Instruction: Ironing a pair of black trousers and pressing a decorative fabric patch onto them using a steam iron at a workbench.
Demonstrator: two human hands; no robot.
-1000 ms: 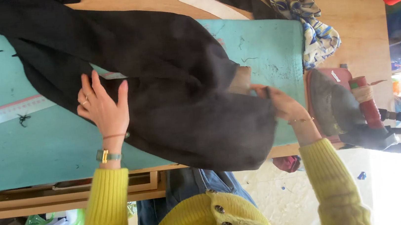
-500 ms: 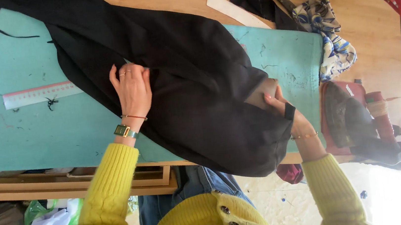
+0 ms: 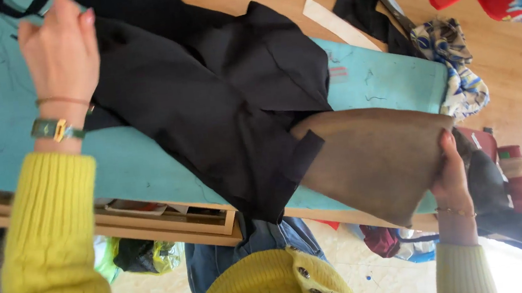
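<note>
Two hands work: the right hand (image 3: 453,175) pinches a stiff, curved brown pattern piece (image 3: 372,160) at its edge. The left hand (image 3: 60,48) presses flat on matte black fabric (image 3: 204,101) beside it.

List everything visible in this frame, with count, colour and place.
black fabric: one, black, spread over the mat
cutting mat: one, teal, on the table
pattern piece: one, brown, partly under the fabric, at the mat's edge
table: one, light wood
patterned cloth: one, blue and white, beside the mat
pale strip: one, cream, on the table
left hand: on the fabric, watch and bracelet at the wrist
right hand: grips the pattern piece
</note>
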